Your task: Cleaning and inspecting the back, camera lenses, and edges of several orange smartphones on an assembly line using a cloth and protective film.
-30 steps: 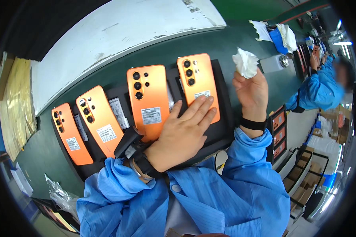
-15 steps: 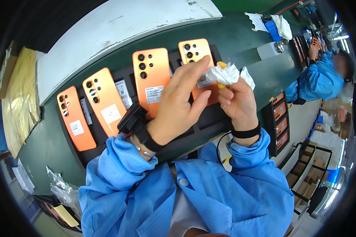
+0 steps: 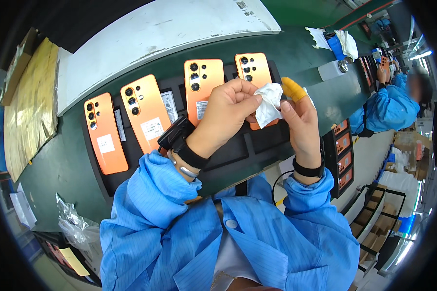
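Observation:
A crumpled white wipe [image 3: 268, 105] is pinched between the thumb and fingers of my left hand [image 3: 226, 109]. Close beside it, my right hand [image 3: 302, 127] has its thumb and index finger apart. A yellow finger cot [image 3: 293, 89] covers that index finger, and a bit of white shows behind it; the other right fingers are mostly hidden. Under my hands, orange phones lie back up in a black tray [image 3: 238, 154]: a far-left phone [image 3: 106, 133], a second phone [image 3: 145, 109], a third phone [image 3: 205, 77] and a right phone [image 3: 255, 68] partly covered by the wipe. White labels are on their backs.
A white board [image 3: 165, 29] runs behind the tray on the green table [image 3: 48, 179]. At the right stand a clear bottle [image 3: 331, 71] and a blue container [image 3: 335, 46] with white cloths. A co-worker [image 3: 395, 104] in blue holds an orange phone. Clear plastic bags [image 3: 75, 223] lie lower left.
My left hand has closed on the wipe and draws it away from my right index finger, uncovering the yellow cot. The right thumb and index finger have spread. The view has shifted slightly.

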Demonstrator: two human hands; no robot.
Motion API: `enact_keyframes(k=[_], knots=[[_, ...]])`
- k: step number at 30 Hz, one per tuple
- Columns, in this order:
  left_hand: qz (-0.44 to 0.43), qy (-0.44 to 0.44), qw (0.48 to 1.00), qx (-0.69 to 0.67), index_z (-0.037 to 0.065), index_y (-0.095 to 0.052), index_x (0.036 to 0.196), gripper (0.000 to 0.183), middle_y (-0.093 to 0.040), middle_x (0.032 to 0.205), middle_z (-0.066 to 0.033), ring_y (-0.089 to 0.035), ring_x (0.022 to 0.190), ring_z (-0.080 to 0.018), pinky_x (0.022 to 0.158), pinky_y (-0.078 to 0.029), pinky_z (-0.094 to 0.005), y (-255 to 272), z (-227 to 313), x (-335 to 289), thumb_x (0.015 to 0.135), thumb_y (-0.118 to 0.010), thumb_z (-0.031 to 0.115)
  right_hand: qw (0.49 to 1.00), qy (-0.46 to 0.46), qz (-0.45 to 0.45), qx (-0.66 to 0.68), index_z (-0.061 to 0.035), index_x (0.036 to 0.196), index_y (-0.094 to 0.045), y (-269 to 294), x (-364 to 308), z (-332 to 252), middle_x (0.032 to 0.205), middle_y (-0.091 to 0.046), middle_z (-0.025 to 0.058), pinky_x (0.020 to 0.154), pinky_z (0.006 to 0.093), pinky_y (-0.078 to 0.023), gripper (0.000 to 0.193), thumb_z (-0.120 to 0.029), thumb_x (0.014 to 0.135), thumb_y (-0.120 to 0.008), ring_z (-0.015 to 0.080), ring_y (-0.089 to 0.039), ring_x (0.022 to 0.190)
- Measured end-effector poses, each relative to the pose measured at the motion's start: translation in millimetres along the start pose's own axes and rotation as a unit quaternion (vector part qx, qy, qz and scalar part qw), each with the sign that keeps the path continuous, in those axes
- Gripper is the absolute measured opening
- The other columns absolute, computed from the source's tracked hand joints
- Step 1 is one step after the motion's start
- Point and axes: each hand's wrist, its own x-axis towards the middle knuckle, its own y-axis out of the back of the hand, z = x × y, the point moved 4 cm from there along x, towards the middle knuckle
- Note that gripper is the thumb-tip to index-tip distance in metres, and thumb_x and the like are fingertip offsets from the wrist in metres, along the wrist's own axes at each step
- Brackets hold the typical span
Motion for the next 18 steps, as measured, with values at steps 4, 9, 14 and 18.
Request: enact_keyframes(k=[4, 9, 14, 18], knots=[[-0.005, 0.016, 0.998, -0.054, -0.002, -0.06, 0.102, 0.011, -0.071, 0.084, -0.0087, -0.068, 0.068, -0.0111, 0.058, -0.054, -0.0229, -4.6, 0.4, -2.4, 0.095, -0.065, 0.005, 0.999, -0.013, -0.036, 0.027, 0.0047, 0.13, -0.058, -2.0, 3.7, -4.6, 0.104, -0.07, 0.01, 0.076, 0.024, -0.052, 0.037, -0.01, 0.097, -0.066, 0.0104, -0.065, 0.086], [-0.004, 0.025, 1.0, -0.005, -0.001, -0.06, 0.104, 0.013, -0.07, 0.087, -0.0065, -0.067, 0.072, -0.0098, 0.061, -0.053, -0.0228, -0.5, 1.6, -2.4, 0.093, -0.065, 0.002, 0.995, -0.043, 0.008, 0.085, 0.0055, 0.113, -0.066, 9.7, 6.1, 9.0, 0.094, -0.072, 0.0086, 0.072, 0.0237, -0.053, 0.023, -0.01, 0.096, -0.067, 0.0107, -0.067, 0.078], [-0.013, 0.025, 1.0, 0.005, -0.001, -0.061, 0.107, 0.016, -0.07, 0.091, -0.0048, -0.066, 0.076, -0.0081, 0.064, -0.051, -0.0223, -1.5, 1.2, -1.5, 0.091, -0.064, -0.002, 0.961, -0.136, 0.019, 0.242, 0.003, 0.108, -0.067, 23.4, 7.9, 22.7, 0.093, -0.073, 0.0083, 0.069, 0.0245, -0.054, 0.017, -0.01, 0.098, -0.062, 0.0129, -0.069, 0.078], [-0.001, 0.027, 1.0, 0.015, -0.002, -0.061, 0.111, 0.022, -0.071, 0.096, -0.0063, -0.066, 0.079, -0.0082, 0.066, -0.051, -0.0218, -1.4, 4.5, -2.1, 0.09, -0.062, -0.005, 0.955, -0.146, 0.021, 0.258, 0.0046, 0.123, -0.06, 4.7, 6.9, 9.0, 0.103, -0.071, 0.0091, 0.077, 0.0251, -0.054, 0.03, -0.017, 0.101, -0.058, 0.0126, -0.069, 0.089]])
